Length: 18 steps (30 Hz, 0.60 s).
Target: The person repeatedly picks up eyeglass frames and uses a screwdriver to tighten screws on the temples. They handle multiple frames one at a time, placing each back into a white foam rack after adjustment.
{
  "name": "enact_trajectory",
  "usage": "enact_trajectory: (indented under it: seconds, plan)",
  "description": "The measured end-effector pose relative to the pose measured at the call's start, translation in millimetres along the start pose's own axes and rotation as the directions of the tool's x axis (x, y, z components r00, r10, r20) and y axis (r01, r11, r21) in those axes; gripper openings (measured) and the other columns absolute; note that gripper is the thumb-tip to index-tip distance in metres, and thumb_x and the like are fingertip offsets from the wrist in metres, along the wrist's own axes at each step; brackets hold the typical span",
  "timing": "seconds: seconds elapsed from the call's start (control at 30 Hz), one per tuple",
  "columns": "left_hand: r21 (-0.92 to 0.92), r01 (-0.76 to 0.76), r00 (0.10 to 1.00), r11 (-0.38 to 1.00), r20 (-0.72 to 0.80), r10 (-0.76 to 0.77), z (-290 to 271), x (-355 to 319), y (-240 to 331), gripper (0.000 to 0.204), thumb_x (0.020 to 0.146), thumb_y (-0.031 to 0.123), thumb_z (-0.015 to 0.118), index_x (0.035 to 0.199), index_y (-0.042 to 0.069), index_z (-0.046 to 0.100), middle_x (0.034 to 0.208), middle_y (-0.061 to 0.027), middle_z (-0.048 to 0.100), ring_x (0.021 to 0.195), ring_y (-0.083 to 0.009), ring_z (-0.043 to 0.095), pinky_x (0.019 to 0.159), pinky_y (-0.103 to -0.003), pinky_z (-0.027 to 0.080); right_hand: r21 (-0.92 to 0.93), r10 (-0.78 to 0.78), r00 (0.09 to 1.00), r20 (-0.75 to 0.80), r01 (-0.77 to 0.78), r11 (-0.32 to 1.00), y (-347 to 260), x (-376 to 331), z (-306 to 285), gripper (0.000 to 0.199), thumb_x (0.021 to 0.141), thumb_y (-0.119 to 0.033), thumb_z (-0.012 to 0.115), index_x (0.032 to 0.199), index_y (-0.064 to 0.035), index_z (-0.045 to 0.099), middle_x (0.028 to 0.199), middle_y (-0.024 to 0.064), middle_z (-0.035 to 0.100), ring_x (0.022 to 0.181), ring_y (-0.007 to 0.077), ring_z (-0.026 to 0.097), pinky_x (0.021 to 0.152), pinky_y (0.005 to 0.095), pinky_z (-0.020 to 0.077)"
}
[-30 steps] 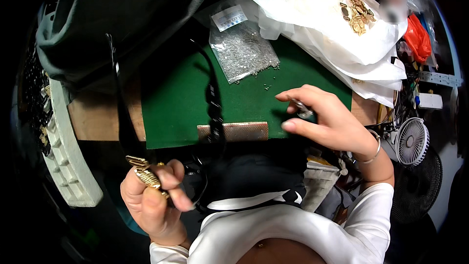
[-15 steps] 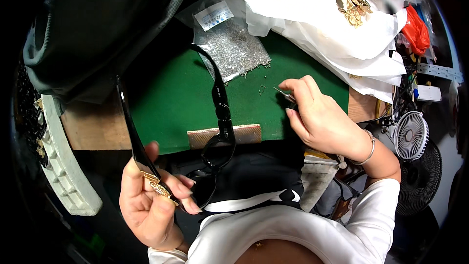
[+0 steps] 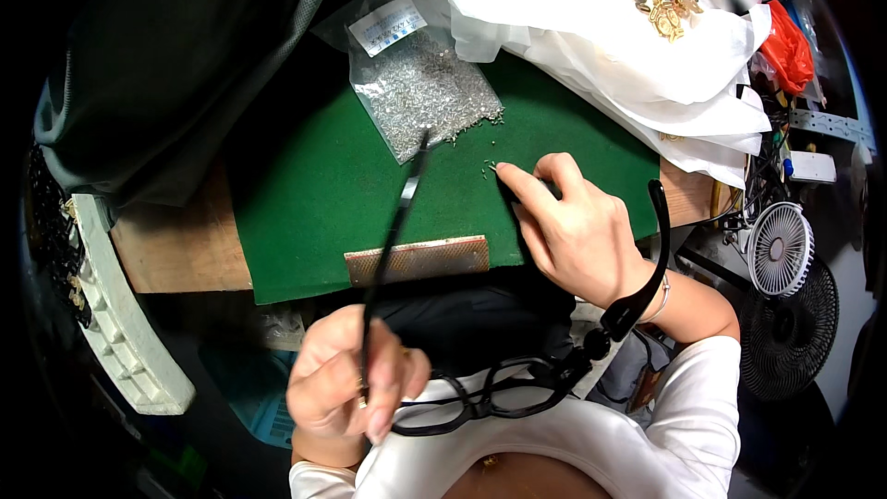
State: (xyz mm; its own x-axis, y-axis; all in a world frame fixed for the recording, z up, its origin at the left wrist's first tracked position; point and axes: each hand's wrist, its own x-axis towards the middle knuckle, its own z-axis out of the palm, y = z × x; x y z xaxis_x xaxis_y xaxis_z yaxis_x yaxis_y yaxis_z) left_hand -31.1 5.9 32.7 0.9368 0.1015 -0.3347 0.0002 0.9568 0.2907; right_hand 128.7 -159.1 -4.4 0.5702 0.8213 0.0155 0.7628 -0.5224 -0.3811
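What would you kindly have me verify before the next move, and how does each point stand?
1. Left hand holding the black glasses: ok, gripped by one temple.
2. Right hand near the loose bits: ok, though contact is unclear.
3. Anything held in the right hand: cannot tell, its underside is hidden.
4. All bits inside the clear bag: not ok, some lie on the green mat.
5. Lenses in the glasses: cannot tell.

Free passage lies over the green mat (image 3: 291, 212), left of the black eyeglasses (image 3: 477, 407). Beyond, the plastic bag (image 3: 420, 97) and white sheets (image 3: 605, 55) obstruct.
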Motion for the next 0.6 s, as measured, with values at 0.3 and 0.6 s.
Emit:
enact_trajectory:
  seconds: [0.3, 0.6]
  plan:
    - [0.029, 0.078, 0.997, 0.997, 0.015, -0.078, -6.9, 16.2, -8.7, 0.033, 0.092, 0.02, 0.031, 0.115, -0.003, 0.038, 0.053, 0.0008, 0.047, 0.036, -0.008, 0.043, 0.053, -0.024, 0.037, -0.164, -0.098, 0.995, 0.01, 0.098, 0.982, 2.2, -2.2, 3.4, 0.039, 0.066, -0.005, 0.057, 0.104, -0.0073, 0.053, 0.079, 0.0082, 0.046, 0.052, 0.0182, 0.049, 0.045, 0.0278, 0.0443]
    - [-0.281, 0.203, 0.979, 0.938, 0.054, -0.196, -32.2, 18.0, -15.1, 0.036, 0.09, 0.021, 0.041, 0.119, -0.001, 0.038, 0.056, 0.0018, 0.044, 0.035, -0.0045, 0.036, 0.05, -0.018, 0.037, 0.823, -0.263, 0.826, 0.498, -0.354, 0.445, -20.7, 15.0, -37.9, 0.027, 0.085, -0.006, 0.045, 0.112, -0.0035, 0.046, 0.088, 0.0087, 0.055, 0.062, 0.016, 0.054, 0.052, 0.0242, 0.0435]
